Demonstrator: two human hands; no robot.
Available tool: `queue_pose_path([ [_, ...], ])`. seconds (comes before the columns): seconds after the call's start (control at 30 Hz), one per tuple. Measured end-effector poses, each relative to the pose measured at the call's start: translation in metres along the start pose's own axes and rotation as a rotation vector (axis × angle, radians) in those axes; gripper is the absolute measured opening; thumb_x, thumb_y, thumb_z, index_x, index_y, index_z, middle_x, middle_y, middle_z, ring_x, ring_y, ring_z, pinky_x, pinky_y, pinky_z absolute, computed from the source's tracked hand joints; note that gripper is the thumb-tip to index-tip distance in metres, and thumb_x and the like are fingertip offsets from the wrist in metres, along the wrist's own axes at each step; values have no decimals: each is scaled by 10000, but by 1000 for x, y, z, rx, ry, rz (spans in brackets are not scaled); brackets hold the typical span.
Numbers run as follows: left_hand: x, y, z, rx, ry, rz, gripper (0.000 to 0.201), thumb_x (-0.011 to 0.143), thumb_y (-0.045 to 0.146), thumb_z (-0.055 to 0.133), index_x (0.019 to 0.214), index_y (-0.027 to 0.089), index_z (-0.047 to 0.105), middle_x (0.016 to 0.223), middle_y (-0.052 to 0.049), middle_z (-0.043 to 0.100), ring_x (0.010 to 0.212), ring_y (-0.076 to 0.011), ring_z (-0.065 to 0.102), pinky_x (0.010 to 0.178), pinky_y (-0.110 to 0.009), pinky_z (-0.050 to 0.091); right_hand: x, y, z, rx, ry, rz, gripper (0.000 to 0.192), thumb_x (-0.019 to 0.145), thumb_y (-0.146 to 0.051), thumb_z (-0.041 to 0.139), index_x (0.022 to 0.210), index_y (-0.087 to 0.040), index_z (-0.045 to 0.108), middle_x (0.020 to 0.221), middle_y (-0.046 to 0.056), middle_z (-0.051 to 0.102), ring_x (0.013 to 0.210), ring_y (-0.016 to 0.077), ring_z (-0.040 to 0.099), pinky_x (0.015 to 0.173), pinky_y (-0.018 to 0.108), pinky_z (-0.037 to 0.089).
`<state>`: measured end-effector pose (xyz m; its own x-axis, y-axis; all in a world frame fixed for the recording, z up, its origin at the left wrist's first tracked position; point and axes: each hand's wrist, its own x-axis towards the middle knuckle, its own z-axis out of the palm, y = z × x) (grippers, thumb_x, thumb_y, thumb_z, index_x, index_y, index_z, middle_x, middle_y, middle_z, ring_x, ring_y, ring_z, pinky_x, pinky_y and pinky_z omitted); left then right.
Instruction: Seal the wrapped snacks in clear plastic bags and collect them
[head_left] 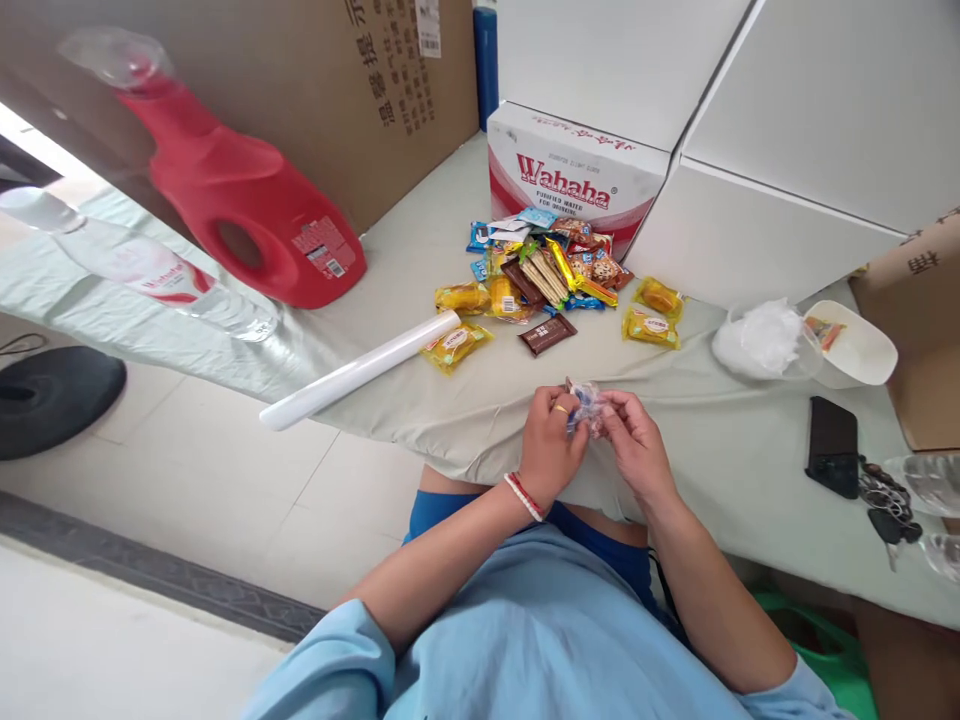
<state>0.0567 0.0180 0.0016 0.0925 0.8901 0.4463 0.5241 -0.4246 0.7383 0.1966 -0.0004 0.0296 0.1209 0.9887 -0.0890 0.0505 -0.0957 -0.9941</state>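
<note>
A small crumpled clear plastic bag (587,400) with something blue and reddish in it is pinched between my two hands at the table's front edge. My left hand (553,440), with a ring and a red and white bracelet, has its fingers closed on the bag's left side. On the bag's right side my right hand (636,440) grips with thumb and fingers. Just beyond them lies a brown wrapped snack (547,335). Behind it is a pile of wrapped snacks (544,265), with yellow-wrapped cakes (651,327) to its right and another yellow packet (456,346) to its left.
A white roll (360,370) lies at the left, near a red jug (255,210) and a water bottle (142,262). A Wahaba-type water carton (574,175) stands behind. At right are clear plastic bags (765,338), a white bowl (862,350), a phone (832,447) and keys (886,497).
</note>
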Motion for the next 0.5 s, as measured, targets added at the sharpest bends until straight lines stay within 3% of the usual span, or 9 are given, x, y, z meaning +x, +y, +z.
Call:
queue_pose_path([
  [0.07, -7, 5, 6, 91, 65, 222, 197, 939, 132, 586, 1116, 197, 640, 1249, -137, 638, 1195, -265, 606, 991, -441, 506, -11, 2, -4, 157, 51, 72, 431, 939, -589, 664, 1239, -284, 608, 990, 17, 702, 858, 186, 653, 818, 340, 550],
  [0.17, -18, 7, 15, 144, -3, 458, 312, 959, 78, 495, 1218, 187, 630, 1292, -163, 651, 1321, -283, 561, 1069, -501, 475, -21, 9, -16, 301, 49, 191, 495, 887, -651, 698, 1224, -293, 640, 1169, 47, 723, 998, 226, 683, 851, 368, 576],
  [0.33, -48, 2, 26, 81, -238, 660, 307, 907, 52, 459, 1128, 125, 660, 1283, -194, 683, 1402, -286, 527, 1148, -516, 474, -25, 23, -30, 292, 34, 269, 483, 815, -581, 810, 1158, -274, 666, 1034, 29, 752, 982, 222, 688, 882, 357, 568],
  [0.43, -59, 9, 26, 26, -377, 724, 214, 880, 61, 491, 937, 152, 677, 1032, -132, 735, 1292, -272, 614, 1188, -510, 457, -28, 25, -29, 285, 48, 225, 459, 797, -525, 839, 1139, -275, 664, 982, 3, 750, 934, 210, 694, 905, 359, 563],
  [0.5, -59, 15, 17, -26, -456, 716, 222, 871, 39, 492, 926, 161, 670, 945, -100, 729, 1230, -246, 644, 1205, -494, 448, -28, 23, -36, 271, 80, 163, 450, 804, -513, 830, 1150, -275, 669, 1023, 7, 758, 942, 214, 699, 897, 366, 566],
])
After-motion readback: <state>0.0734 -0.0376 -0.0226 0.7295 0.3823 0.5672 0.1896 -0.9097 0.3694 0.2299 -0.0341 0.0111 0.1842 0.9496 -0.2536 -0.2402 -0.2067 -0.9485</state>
